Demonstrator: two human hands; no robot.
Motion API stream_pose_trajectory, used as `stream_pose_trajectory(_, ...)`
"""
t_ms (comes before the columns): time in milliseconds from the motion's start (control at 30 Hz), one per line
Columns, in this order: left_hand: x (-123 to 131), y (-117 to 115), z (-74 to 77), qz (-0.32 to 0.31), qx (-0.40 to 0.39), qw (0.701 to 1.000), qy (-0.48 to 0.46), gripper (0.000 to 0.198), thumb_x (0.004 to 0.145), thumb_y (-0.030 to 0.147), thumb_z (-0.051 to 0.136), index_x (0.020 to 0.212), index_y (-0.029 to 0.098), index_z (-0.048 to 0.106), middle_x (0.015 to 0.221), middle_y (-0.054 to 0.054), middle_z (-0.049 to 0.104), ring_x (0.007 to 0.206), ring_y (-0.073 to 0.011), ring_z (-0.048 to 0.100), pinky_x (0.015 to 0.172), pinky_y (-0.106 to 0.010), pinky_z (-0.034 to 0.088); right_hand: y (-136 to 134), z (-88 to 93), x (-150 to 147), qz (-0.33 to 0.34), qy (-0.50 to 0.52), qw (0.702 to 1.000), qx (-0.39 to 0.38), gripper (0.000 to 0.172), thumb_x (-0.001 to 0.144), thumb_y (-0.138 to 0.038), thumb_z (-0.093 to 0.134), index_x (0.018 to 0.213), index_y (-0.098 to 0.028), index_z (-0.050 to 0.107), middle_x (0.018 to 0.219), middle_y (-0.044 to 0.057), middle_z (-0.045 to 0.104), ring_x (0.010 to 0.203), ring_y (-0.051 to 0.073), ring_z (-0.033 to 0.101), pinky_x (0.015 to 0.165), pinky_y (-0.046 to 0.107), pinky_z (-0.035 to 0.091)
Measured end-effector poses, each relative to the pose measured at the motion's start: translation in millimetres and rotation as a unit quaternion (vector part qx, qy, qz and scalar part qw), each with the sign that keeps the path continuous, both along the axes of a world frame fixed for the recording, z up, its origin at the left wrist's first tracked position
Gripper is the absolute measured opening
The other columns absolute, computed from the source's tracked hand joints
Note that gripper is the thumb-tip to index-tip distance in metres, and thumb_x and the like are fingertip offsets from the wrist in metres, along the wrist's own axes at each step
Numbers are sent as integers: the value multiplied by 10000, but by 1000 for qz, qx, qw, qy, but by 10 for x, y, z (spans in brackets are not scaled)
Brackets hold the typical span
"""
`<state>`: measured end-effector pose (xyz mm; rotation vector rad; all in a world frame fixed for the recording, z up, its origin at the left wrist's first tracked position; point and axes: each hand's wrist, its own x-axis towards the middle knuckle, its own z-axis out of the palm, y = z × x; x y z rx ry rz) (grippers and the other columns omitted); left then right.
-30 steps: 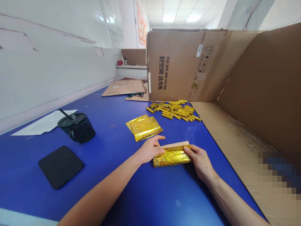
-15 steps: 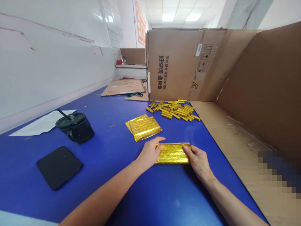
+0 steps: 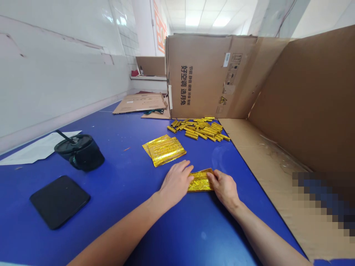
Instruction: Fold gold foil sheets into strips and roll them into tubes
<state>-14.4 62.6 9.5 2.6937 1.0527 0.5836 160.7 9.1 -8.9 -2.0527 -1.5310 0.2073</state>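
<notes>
Between my two hands lies a gold foil paper sheet (image 3: 200, 182), partly folded, its upper edge lifted a little off the blue table. My left hand (image 3: 177, 180) closes on the sheet's left end, thumb at the edge and fingers over it. At the right end my right hand (image 3: 224, 186) pinches it, thumb on top; the fingers beneath are hidden. Just beyond my left hand rests a small stack of flat gold foil sheets (image 3: 168, 150). Farther back is a pile of rolled gold foil tubes (image 3: 203, 129).
To the left stand a black lidded mug (image 3: 87, 155) with a straw and a black square pad (image 3: 59, 201). A white paper (image 3: 36, 149) lies behind them. A large cardboard box (image 3: 205, 88) walls off the back; cardboard (image 3: 299, 111) also rises along the right. Flattened cardboard (image 3: 138, 103) lies at the back left.
My left hand has turned further over the foil sheet, covering more of its left end. The visible sheet looks shorter and its top edge now slants. The whole view has shifted slightly.
</notes>
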Motion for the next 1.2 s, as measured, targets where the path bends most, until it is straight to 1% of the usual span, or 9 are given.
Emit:
stream_pose_trajectory(100,63,-182,-34,-115,-34,991,61,613,797,471,398,1295,141,261,1373,-98,216,1269,-225,125,1018,-390,167,1,27,-28,1,-50,998,-27,311,807,-379,354,604,-223,531,497,-11,531,472,132,467,454,231,262)
stream_pose_trajectory(233,101,-332,-139,-151,-68,979,120,878,715,653,346,1339,103,65,1397,-122,38,1272,-264,-29,1023,-430,75,-1,59,-41,2,-102,993,-57,318,824,-375,334,661,-227,565,549,16,598,529,162,546,469,239,286)
stream_pose_trajectory(633,111,-342,-182,-147,-91,973,151,828,702,704,261,1342,215,71,1398,-112,-36,1253,-332,-73,973,-536,-8,18,78,19,-19,-153,983,-95,255,820,-350,373,784,-230,596,618,30,647,586,177,599,494,244,348)
stream_pose_trajectory(767,110,-353,-172,-144,-94,974,146,826,702,699,275,1341,208,90,1402,-115,0,1258,-328,-51,976,-532,6,-53,151,-22,-40,-146,988,-44,299,857,-309,299,991,-199,543,881,69,647,792,183,594,652,273,410)
stream_pose_trajectory(800,114,-360,-175,-145,-93,975,141,827,702,691,297,1341,207,93,1403,-113,22,1259,-329,-38,977,-532,12,-85,165,-70,-16,-138,990,-19,313,866,-317,282,1023,-201,528,968,62,625,885,164,565,738,259,402)
stream_pose_trajectory(867,134,-379,-189,-151,-87,975,134,784,719,649,343,1337,220,125,1404,-91,82,1259,-336,-12,981,-529,12,-147,171,-198,147,-72,985,61,332,858,-340,312,1046,-175,531,1036,81,599,979,172,520,841,274,377)
stream_pose_trajectory(967,172,-415,-213,-135,-69,980,132,629,785,508,371,1325,233,201,1399,-46,143,1254,-352,-2,995,-502,-14,-197,119,-365,316,-20,947,52,491,826,-434,365,1212,-134,418,1254,107,447,1178,213,349,979,363,260)
stream_pose_trajectory(1067,181,-432,-203,-127,-63,982,128,663,773,518,386,1333,233,174,1406,-40,109,1248,-369,-20,993,-500,-35,-184,61,-403,333,-3,943,-6,626,818,-492,338,1296,-90,295,1357,144,272,1257,238,179,1015,435,157)
stream_pose_trajectory(1200,154,-426,-132,-160,-67,976,130,728,759,587,338,1341,236,77,1409,-56,67,1252,-352,-12,970,-545,-25,-156,63,-360,315,5,948,-44,669,825,-511,293,1324,-72,218,1385,161,165,1272,230,105,1018,439,129)
